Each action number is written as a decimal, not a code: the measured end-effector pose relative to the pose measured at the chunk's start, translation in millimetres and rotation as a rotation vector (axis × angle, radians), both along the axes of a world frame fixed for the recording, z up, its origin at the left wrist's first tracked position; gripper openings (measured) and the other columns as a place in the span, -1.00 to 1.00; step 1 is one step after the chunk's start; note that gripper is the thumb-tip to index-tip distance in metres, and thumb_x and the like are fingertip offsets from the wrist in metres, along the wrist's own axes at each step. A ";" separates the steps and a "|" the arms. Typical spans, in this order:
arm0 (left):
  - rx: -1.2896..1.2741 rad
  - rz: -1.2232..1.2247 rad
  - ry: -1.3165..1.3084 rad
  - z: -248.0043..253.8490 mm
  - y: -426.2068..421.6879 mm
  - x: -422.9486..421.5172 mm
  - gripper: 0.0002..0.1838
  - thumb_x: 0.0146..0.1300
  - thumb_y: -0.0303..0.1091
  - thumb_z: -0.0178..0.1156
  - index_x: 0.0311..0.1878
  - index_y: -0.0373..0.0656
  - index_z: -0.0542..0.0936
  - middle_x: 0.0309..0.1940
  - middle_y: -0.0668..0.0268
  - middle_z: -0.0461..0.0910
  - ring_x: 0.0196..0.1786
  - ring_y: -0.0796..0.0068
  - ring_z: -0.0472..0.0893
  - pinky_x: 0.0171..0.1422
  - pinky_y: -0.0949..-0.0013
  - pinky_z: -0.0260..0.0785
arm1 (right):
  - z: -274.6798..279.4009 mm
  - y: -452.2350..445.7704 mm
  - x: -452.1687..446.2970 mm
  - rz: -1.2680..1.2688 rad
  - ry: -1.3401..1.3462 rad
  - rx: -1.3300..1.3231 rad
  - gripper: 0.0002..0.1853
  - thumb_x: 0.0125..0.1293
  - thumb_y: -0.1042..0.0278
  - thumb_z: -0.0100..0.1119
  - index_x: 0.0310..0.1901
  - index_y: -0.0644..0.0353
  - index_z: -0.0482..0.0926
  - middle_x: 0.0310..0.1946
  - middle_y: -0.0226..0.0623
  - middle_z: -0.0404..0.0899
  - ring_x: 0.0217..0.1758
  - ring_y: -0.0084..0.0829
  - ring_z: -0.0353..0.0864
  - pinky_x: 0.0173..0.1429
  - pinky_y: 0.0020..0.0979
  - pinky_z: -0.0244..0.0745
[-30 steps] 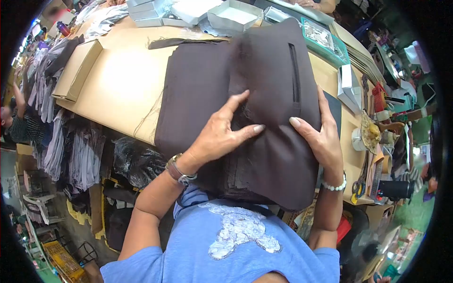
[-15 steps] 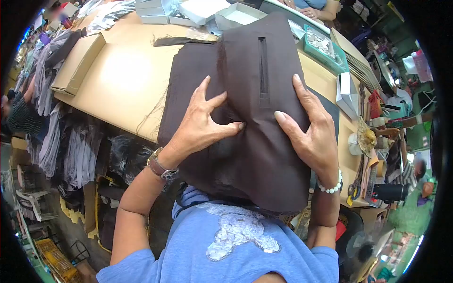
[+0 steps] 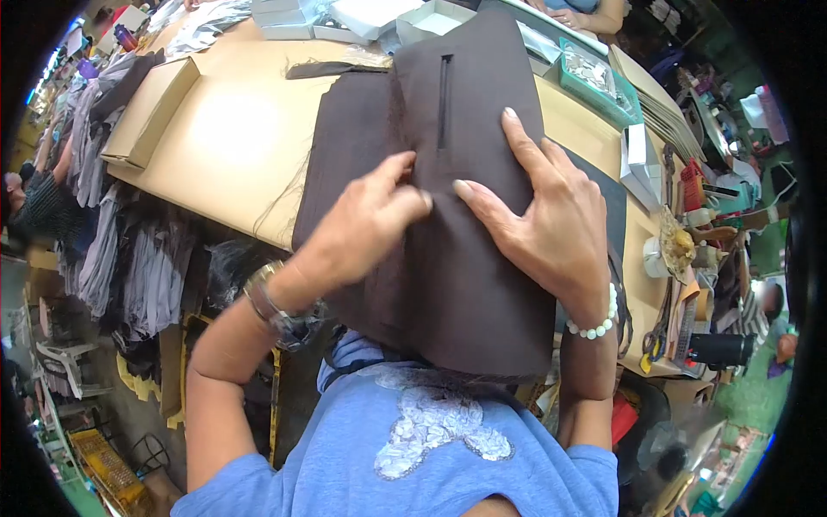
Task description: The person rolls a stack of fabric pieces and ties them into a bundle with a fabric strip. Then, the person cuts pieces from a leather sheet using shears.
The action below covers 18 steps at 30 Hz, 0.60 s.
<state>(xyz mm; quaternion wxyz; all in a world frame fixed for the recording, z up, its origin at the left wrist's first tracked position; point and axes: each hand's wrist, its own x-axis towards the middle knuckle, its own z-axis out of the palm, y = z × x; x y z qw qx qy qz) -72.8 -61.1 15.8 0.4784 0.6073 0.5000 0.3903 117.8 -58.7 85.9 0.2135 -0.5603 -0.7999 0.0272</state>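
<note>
Dark brown fabric (image 3: 482,250) lies in layers before me, its lower edge reaching my blue shirt. Near the top of the upper panel runs a narrow slit (image 3: 445,102). My left hand (image 3: 357,226), slightly blurred, is bent over the fold at the panel's left edge; its fingers are curled, and whether they pinch cloth is hidden. My right hand (image 3: 551,220) rests on the panel's right part with thumb and fingers spread. Left of the fold lies more brown cloth (image 3: 345,129), with frayed threads along its outer edge.
A cardboard box (image 3: 155,112) stands at the table's left. Behind are white boxes (image 3: 435,21) and a green basket (image 3: 594,82) of small pieces. Scissors (image 3: 656,343) and a black cylinder (image 3: 722,348) lie right. Another person's hands (image 3: 573,19) are at the far edge.
The upper panel and its slit have shifted left. My right hand has moved left across the cloth, and my left hand's fingers have gone from spread to curled at the fold.
</note>
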 end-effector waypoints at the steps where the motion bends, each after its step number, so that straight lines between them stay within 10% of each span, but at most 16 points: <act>1: -0.193 -0.030 -0.085 21.6 4.0 -2.9 -0.24 0.08 0.09 0.05 0.16 -0.42 0.30 -0.06 -0.05 0.47 0.06 0.14 0.47 0.11 0.29 0.31 | 1.1 0.1 -4.6 0.016 -0.022 0.024 -0.31 0.00 -0.01 0.27 0.11 0.28 0.42 -0.34 0.01 0.52 -0.34 -0.09 0.58 -0.25 -0.28 0.46; 4: -0.343 -0.105 -0.109 44.9 18.8 -15.4 -0.29 0.15 0.17 -0.03 0.32 0.02 0.22 0.21 0.02 0.23 -0.12 0.44 0.48 -0.13 0.36 0.39 | 0.3 0.5 -23.1 0.049 -0.081 0.129 -0.29 -0.01 -0.21 0.20 0.04 0.25 0.48 -0.47 0.00 0.49 -0.47 -0.09 0.58 -0.41 -0.26 0.46; 8: -0.265 -0.206 -0.044 18.2 40.5 -30.2 -0.52 0.27 -0.06 -0.07 0.27 0.20 0.31 -0.13 0.10 0.50 -0.48 0.72 0.44 -0.49 0.66 0.33 | -3.2 3.2 -39.3 0.072 -0.085 0.218 -0.30 0.08 -0.29 0.05 -0.02 0.23 0.52 -0.50 0.00 0.50 -0.51 -0.08 0.58 -0.45 -0.27 0.46; 12: -0.375 -0.106 -0.190 23.4 32.4 -24.9 -0.54 0.25 -0.05 0.01 0.15 -0.03 0.45 -0.50 0.41 0.53 -0.67 0.78 0.35 -0.62 0.71 0.25 | -11.0 6.6 -27.8 0.119 0.139 0.207 -0.42 0.17 -0.13 0.04 0.00 0.24 0.50 -0.42 0.02 0.54 -0.49 -0.05 0.59 -0.38 -0.26 0.50; 13: -0.420 -0.006 -0.216 33.2 25.6 -14.9 -0.47 0.20 0.00 0.09 0.02 -0.29 0.50 -0.48 0.37 0.54 -0.62 0.74 0.45 -0.61 0.68 0.32 | -11.9 7.1 -19.5 0.148 0.252 0.184 -0.46 0.19 -0.06 0.05 0.01 0.24 0.49 -0.38 0.03 0.55 -0.47 -0.04 0.60 -0.34 -0.27 0.52; 18: -0.413 0.095 -0.337 12.3 25.7 -25.3 -0.38 0.20 0.04 0.08 0.06 -0.39 0.40 -0.12 0.13 0.53 -0.21 0.54 0.59 -0.23 0.55 0.49 | -46.4 18.1 1.3 0.241 0.552 0.178 -0.48 0.08 0.09 0.21 -0.01 0.31 0.47 -0.04 0.02 0.49 0.01 -0.05 0.49 0.08 -0.23 0.38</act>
